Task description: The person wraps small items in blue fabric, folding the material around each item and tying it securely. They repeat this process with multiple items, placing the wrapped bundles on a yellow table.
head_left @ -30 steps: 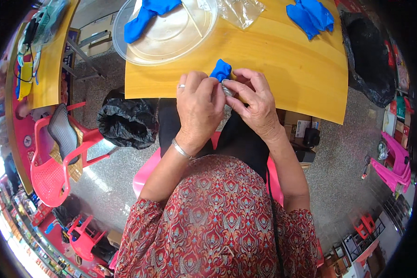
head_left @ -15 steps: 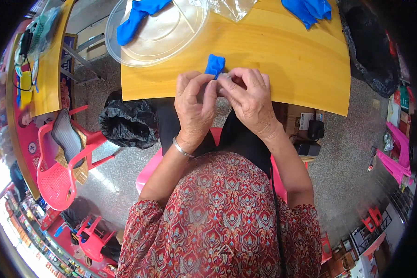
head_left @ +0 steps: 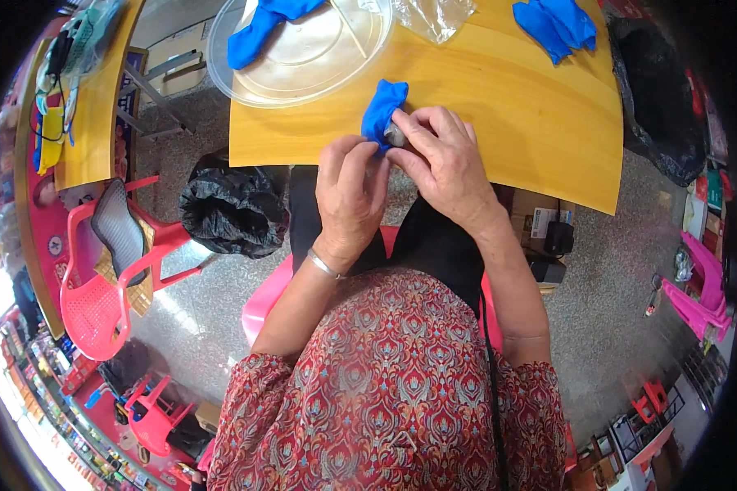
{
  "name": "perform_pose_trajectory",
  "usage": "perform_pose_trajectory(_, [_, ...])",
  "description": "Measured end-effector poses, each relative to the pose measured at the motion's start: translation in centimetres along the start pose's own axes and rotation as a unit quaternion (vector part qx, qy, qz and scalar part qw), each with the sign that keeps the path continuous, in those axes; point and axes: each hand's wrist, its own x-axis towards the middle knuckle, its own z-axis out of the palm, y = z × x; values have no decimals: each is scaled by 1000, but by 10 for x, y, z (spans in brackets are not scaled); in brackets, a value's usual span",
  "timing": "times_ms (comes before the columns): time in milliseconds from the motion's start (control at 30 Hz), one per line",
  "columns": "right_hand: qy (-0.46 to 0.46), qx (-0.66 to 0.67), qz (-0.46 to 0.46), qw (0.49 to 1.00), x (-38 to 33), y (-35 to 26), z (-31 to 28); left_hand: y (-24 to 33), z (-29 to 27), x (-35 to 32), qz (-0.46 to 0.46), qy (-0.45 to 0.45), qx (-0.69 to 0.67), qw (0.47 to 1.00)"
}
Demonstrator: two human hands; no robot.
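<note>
Head view: left hand (head_left: pixel 350 192), right hand (head_left: pixel 440 159) pinching blue cloth (head_left: pixel 382 110) at fingertips.

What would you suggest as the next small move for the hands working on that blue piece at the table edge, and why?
Probably keep the left hand steadying while the right hand draws the blue piece further over the small grey object pinched at its fingertips. The blue material covers only one side, and the grey part remains exposed between both hands.

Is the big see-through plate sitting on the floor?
No, the clear round plate sits on the yellow wooden table, just beyond the blue cloth piece the hands hold.
</note>
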Motion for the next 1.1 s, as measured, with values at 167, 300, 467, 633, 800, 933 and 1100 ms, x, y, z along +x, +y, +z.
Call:
perform_pose_trajectory(167, [-41, -24, -53, 997, 4, 11, -6, -5, 0, 10, 42, 43, 22, 998])
perform_pose_trajectory(300, [-17, -71, -96, 993, 11, 10, -8, -11, -5, 11, 22, 28, -16, 999])
perform_pose_trajectory(467, [-8, -73, -210, 975, 39, 10, -16, -11, -13, 17, -39, -7, -108, 993])
perform_pose_trajectory(633, [-36, 99, -116, 988, 41, 24, -8, -14, -14, 25, -90, 20, -268, 959])
perform_pose_trajectory(800, [-21, 351, 108, 930, 35, -15, -20, 8, -23, 30, -229, 12, -592, 773])
perform_pose_trajectory(933, [37, 333, 107, 936, 25, -34, -23, 17, -24, 20, -273, 8, -568, 776])
perform_pose_trajectory(1100, [102, 195, -31, 975, 20, -49, -33, 36, -33, 22, -271, 20, -704, 656])
